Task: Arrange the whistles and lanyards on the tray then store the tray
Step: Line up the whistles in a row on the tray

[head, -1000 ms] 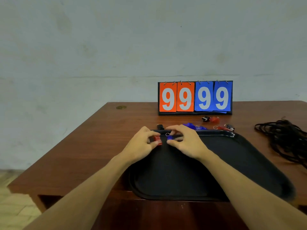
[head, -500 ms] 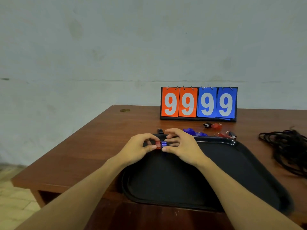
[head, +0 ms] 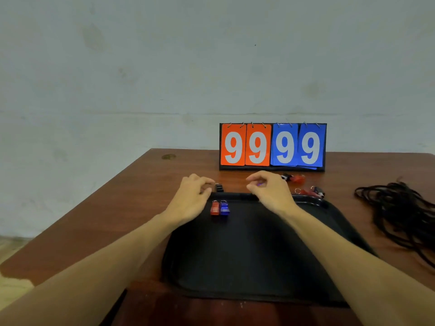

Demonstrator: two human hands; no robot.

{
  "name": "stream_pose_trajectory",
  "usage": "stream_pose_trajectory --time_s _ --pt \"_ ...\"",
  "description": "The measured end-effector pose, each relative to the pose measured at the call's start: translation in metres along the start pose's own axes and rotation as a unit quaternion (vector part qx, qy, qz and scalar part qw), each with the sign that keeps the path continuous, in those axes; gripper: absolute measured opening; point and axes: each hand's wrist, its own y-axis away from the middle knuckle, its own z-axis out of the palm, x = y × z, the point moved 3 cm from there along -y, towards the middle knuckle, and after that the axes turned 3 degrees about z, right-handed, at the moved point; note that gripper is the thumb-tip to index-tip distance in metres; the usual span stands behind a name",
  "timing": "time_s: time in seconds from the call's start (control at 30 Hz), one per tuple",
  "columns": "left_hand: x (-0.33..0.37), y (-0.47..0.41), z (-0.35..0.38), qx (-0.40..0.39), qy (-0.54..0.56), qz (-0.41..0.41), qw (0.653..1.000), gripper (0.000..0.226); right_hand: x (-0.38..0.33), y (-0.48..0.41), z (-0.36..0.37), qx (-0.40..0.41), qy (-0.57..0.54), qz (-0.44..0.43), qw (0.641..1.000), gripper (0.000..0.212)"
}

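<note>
A black tray (head: 247,255) lies on the wooden table in front of me. Near its far left corner a red whistle (head: 214,208) and a blue whistle (head: 224,208) lie side by side, free of my hands. My left hand (head: 191,201) hovers at the tray's far rim, fingers loosely curled beside a black whistle (head: 219,187) on the table. My right hand (head: 270,191) curls over the far rim; a bit of another blue whistle (head: 259,184) shows between its fingers, and a grip cannot be made out. A tangle of black lanyards (head: 400,208) lies at the right.
A flip scoreboard (head: 273,147) reading 9999 stands at the back of the table (head: 117,208). Beyond the tray's far right corner lie more whistles: a red-and-black one (head: 293,178), a red one (head: 306,191) and a black one (head: 319,191). The table's left edge drops to the floor.
Both hands let go of the red and blue whistles, which now lie together on the tray. The hands moved apart and forward past the tray's far rim.
</note>
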Motion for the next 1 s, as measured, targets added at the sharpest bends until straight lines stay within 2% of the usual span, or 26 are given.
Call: stream_pose_trajectory --time_s 0.1,0.17,0.3,0.47,0.57,0.7,0.87,1.0 --pt "0.006 -0.027 0.005 -0.041 -0.021 -0.026 0.999 0.035 0.008 -0.02 -0.018 -0.037 -0.041 0.089 0.994 0.025" --pt "0.005 -0.045 0.009 -0.048 -0.034 -0.039 0.998 0.036 0.013 -0.032 -0.026 -0.04 -0.02 0.104 0.994 0.026" --pt "-0.002 -0.078 0.021 -0.04 -0.075 -0.074 0.994 0.04 0.03 -0.05 -0.023 -0.026 0.12 0.04 0.992 0.031" --pt "-0.007 -0.093 0.039 -0.11 -0.152 -0.099 0.977 0.058 0.036 -0.061 -0.007 -0.053 0.266 -0.022 0.962 0.046" --pt "-0.009 -0.094 0.045 -0.11 -0.14 -0.08 0.981 0.044 0.033 -0.064 -0.004 -0.076 0.312 -0.023 0.947 0.035" --pt "-0.005 -0.096 0.045 -0.121 -0.103 -0.086 0.984 0.02 0.031 -0.064 -0.008 -0.056 0.348 -0.036 0.935 0.027" --pt "0.024 -0.09 0.033 -0.08 -0.038 -0.044 0.995 0.015 0.016 -0.046 -0.023 0.021 0.296 -0.084 0.951 0.03" --pt "0.053 -0.07 0.025 -0.078 0.006 0.003 0.997 0.015 0.009 -0.024 -0.03 -0.007 0.213 -0.07 0.975 0.029"
